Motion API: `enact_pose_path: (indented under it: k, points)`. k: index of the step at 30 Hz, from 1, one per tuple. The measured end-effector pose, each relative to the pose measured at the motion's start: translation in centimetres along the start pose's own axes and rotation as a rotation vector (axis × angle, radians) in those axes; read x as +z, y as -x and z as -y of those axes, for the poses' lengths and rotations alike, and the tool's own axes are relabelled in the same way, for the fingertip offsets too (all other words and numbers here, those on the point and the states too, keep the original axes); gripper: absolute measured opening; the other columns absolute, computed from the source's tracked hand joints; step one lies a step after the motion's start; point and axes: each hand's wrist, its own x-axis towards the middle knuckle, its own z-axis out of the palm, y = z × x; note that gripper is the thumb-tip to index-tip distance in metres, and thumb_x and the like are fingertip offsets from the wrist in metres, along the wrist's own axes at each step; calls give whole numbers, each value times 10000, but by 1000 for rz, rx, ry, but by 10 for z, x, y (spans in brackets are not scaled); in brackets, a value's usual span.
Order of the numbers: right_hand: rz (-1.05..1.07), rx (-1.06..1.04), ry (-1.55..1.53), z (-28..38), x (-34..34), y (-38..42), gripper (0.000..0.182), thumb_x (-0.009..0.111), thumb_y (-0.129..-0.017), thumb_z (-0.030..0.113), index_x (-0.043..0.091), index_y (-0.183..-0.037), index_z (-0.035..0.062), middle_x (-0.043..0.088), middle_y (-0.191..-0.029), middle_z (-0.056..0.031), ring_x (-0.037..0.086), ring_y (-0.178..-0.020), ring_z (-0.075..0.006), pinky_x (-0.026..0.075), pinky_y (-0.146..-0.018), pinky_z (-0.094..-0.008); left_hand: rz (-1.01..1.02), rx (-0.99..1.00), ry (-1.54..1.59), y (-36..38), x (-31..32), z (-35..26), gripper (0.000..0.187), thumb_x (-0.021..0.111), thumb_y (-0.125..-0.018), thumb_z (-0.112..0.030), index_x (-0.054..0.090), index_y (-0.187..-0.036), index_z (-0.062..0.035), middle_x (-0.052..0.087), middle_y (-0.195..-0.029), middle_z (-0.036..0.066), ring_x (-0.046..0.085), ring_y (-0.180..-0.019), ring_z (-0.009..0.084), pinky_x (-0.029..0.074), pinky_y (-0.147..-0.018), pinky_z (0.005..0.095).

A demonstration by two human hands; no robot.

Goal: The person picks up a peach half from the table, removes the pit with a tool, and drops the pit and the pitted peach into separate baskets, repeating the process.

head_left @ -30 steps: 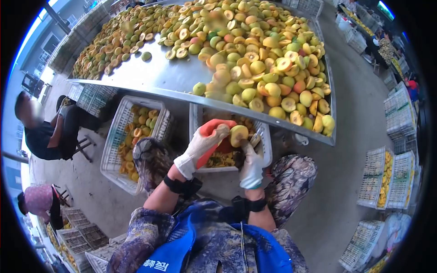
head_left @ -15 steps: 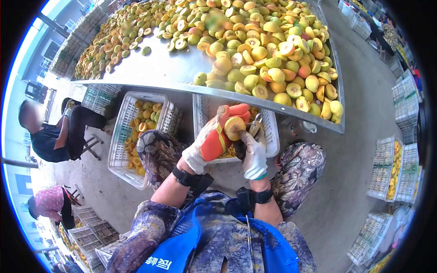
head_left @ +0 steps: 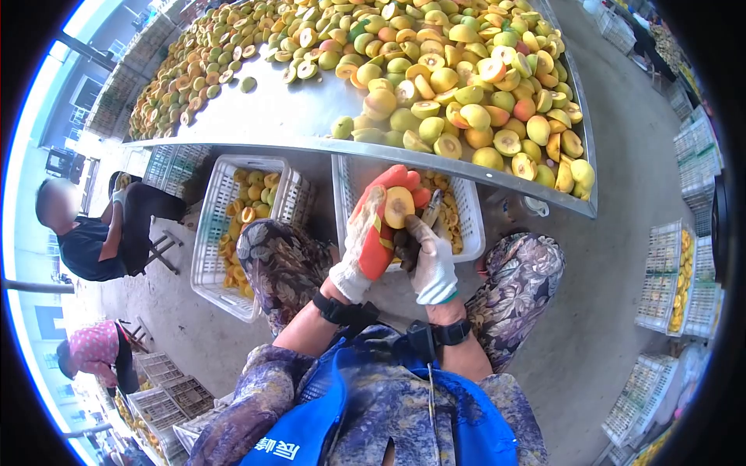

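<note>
In my left hand (head_left: 368, 237), gloved in orange and white, is a halved yellow peach (head_left: 399, 206), its cut face up and the brown centre showing. My right hand (head_left: 432, 262), in a white glove with dark-stained fingertips, is closed beside the peach, its thumb near the fruit's lower edge. A metal hand tool (head_left: 434, 208) juts up from the right hand's grip; its exact kind cannot be made out. Both hands are over a white plastic crate (head_left: 472, 221) holding yellow peach pieces, between my knees.
Ahead stands a metal table (head_left: 303, 151) with a raised rim, heaped with halved peaches (head_left: 435, 78). Another crate (head_left: 203, 256) of peaches is by my left knee. A seated person (head_left: 97, 233) works at left; stacked crates (head_left: 660, 279) line the right.
The peach half has turned so that its cut face shows more fully. My left hand has rotated more upright, and the right fingers have shifted to the peach's lower edge.
</note>
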Motion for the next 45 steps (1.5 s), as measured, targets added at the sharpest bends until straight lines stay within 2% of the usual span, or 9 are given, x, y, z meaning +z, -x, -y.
enact_pose_path:
  k: [3,7,11,15,23,26,29,36,45]
  points:
    - [-43,-118,126,4,11,5,268,690,-1014,346,618,-1111,106,634,-752,18,540,-530,-63,405,-457,-217,-112,-72,65,-7,-11,-7,481,492,-1101,-435,587,-1406,-75,666,-1329,149,686,-1134,315,549,-1041,492]
    - [-32,-15,184,20,4,11,385,626,-1033,510,605,-1060,126,572,-706,28,497,-476,-56,377,-429,-217,-145,-62,309,-12,-15,-18,413,498,-1093,-438,623,-1310,-109,705,-1217,121,676,-973,289,535,-1045,529]
    - [137,-54,253,19,13,24,449,580,-1039,562,603,-1064,115,566,-689,17,488,-441,-71,364,-397,-230,-90,-30,308,-14,-16,-14,410,534,-1078,-410,606,-1331,-96,697,-1239,141,685,-1026,333,513,-1065,569]
    - [114,-332,570,-8,11,16,429,562,-1088,441,632,-1117,18,569,-735,0,482,-623,-83,421,-562,-276,-43,8,214,0,-7,-13,350,603,-1043,-294,604,-1303,-59,662,-1314,182,663,-1202,416,455,-1129,668]
    - [93,-398,640,-21,14,19,367,549,-1107,331,632,-1096,-26,636,-838,-81,537,-758,-160,506,-726,-351,-44,1,80,6,-2,-19,289,609,-1044,-265,631,-1220,-37,677,-1238,160,671,-1186,380,509,-1088,636]
    - [86,-483,674,-31,12,15,329,561,-1095,322,609,-1139,-1,677,-813,-222,646,-676,-380,514,-644,-445,-104,-27,65,8,-3,-16,313,597,-1062,-284,611,-1231,-21,661,-1227,160,682,-1158,343,541,-1068,573]
    - [67,-500,730,-39,11,13,313,559,-1090,311,591,-1077,1,675,-820,-262,672,-756,-468,517,-642,-476,-131,-33,50,10,-1,-14,341,603,-1066,-306,604,-1240,-13,663,-1199,150,695,-1121,314,564,-1048,531]
    - [23,-478,751,-51,8,15,282,562,-1074,280,560,-1012,5,659,-808,-292,653,-802,-520,513,-644,-527,-138,-170,-80,6,5,-19,340,637,-1052,-320,680,-1121,11,715,-1013,136,737,-964,285,599,-984,503]
    - [48,-379,678,-62,3,12,255,553,-1070,257,562,-1091,3,671,-870,-306,653,-869,-527,519,-677,-528,-126,-153,-118,4,-2,-8,329,649,-1044,-314,691,-1077,10,715,-997,132,735,-898,269,636,-886,492]
